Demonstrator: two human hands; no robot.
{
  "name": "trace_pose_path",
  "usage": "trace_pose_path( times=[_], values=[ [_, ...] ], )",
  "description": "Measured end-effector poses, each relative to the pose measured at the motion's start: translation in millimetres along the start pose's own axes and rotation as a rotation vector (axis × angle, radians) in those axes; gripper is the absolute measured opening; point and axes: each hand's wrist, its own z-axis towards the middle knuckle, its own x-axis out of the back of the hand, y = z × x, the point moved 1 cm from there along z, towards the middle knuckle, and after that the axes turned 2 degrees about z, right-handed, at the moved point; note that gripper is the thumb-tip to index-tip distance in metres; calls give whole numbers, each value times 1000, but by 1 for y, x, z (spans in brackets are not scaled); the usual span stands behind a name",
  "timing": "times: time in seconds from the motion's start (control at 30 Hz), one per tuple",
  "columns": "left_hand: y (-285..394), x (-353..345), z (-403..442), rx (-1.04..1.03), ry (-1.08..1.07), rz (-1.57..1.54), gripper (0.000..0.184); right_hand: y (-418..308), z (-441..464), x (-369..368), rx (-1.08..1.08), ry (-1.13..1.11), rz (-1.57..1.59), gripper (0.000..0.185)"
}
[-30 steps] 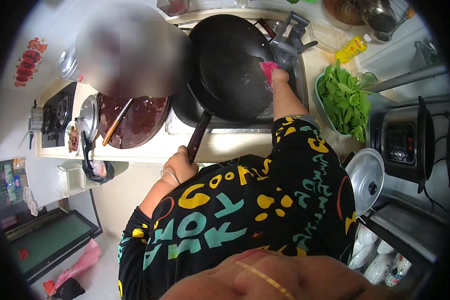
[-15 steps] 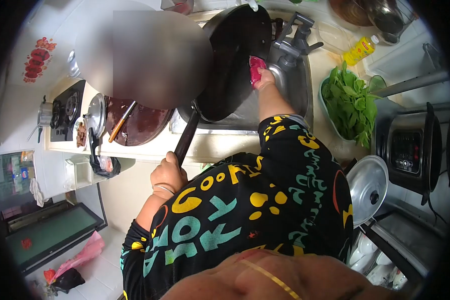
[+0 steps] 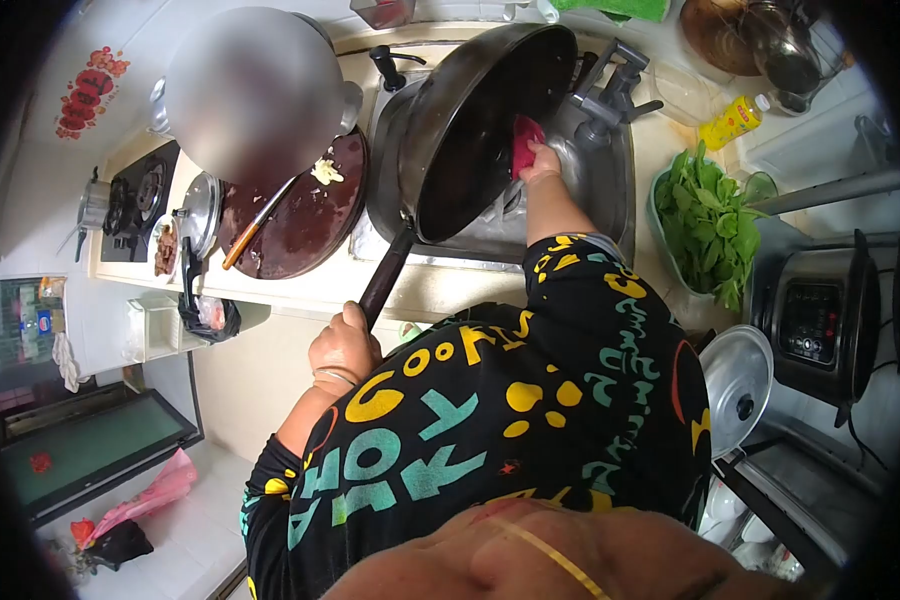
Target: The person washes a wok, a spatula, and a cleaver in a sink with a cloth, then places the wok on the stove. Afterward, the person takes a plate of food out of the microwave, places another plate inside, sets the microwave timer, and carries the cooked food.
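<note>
My left hand [image 3: 344, 348] is wrapped around the dark handle [image 3: 386, 279] of a large black wok [image 3: 460, 150]. The wok is tilted on its side over the metal sink [image 3: 615, 205], its inside facing right. In my right hand [image 3: 541, 163] is a red cleaning cloth [image 3: 526, 143], held at the wok's inner side near the rim. My fingers partly hide the cloth. A grey faucet [image 3: 610, 95] stands behind the sink, just beyond the right hand; whether water runs cannot be made out.
Left of the sink lies a round brown cutting board [image 3: 305, 235] with a wooden-handled knife [image 3: 255, 227] and pale chopped bits [image 3: 326, 172]. A soap dispenser [image 3: 388, 68] stands behind. To the right are a basin of leafy greens [image 3: 705, 215], a yellow bottle [image 3: 732, 122] and a pot lid [image 3: 738, 390].
The wok has tipped further onto its side, showing more of its outer wall. My right hand and the cloth have shifted slightly right and down. My left hand keeps its hold.
</note>
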Motion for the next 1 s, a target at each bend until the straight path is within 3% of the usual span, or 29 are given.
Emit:
trace_pose_path(
  times=[0.3,0.47,0.77,0.9,0.97,1.0],
  values=[
    [2,-27,17,-98,-162,-208,33,-54,-4,46,93,140,-147,17],
    [8,-36,29,-101,-272,-326,31,-82,-3,48,293,295,-488,19],
    [17,-52,47,-135,-353,-362,35,-110,-26,39,378,389,-823,26],
    [19,-64,51,-123,-401,-412,37,-118,16,64,366,523,-1017,33],
    [17,-85,53,-136,-366,-442,43,-113,-8,37,586,573,-1312,33],
    [17,-86,53,-142,-363,-444,43,-110,-20,30,581,579,-1319,33]
  ],
)
